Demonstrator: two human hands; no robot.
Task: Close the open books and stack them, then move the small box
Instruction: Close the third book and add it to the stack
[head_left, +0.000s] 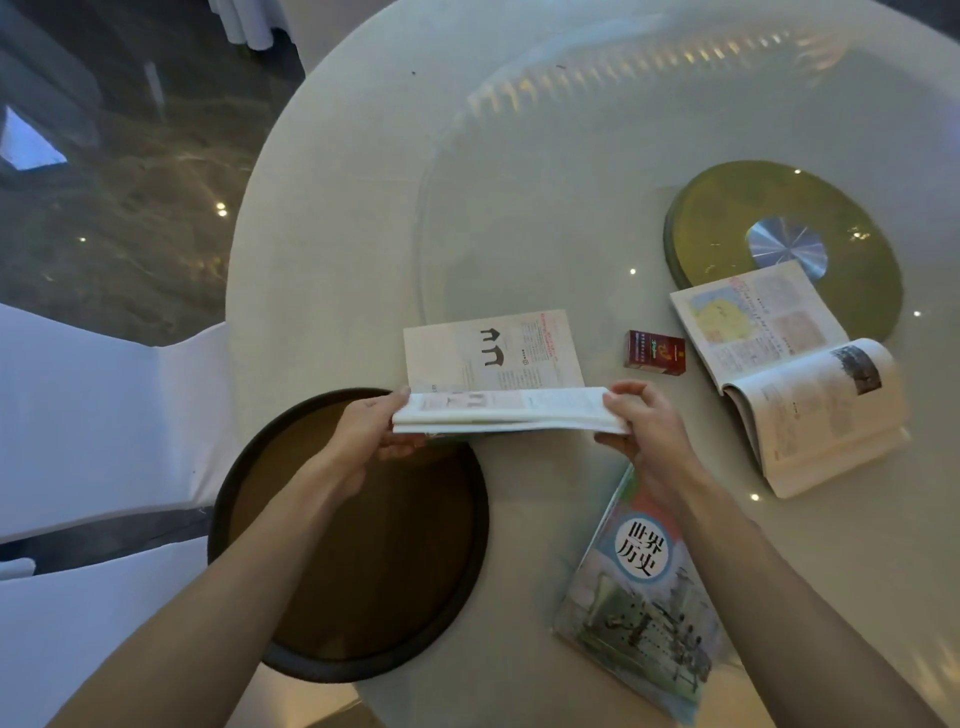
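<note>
An open book (493, 351) lies in the middle of the round table, its near half lifted and folding over. My left hand (371, 431) grips the left end of that raised half, and my right hand (641, 415) grips the right end. A second open book (789, 374) rests to the right, pages up. A closed book with a colourful cover (636, 597) lies near the front edge, partly under my right forearm. The small dark red box (655, 352) stands between the two open books.
A dark round tray (291, 644) sits at the front left of the white table (337, 208). A gold turntable disc (727, 208) lies at the back right under a glass top. White-covered chairs (93, 426) stand to the left.
</note>
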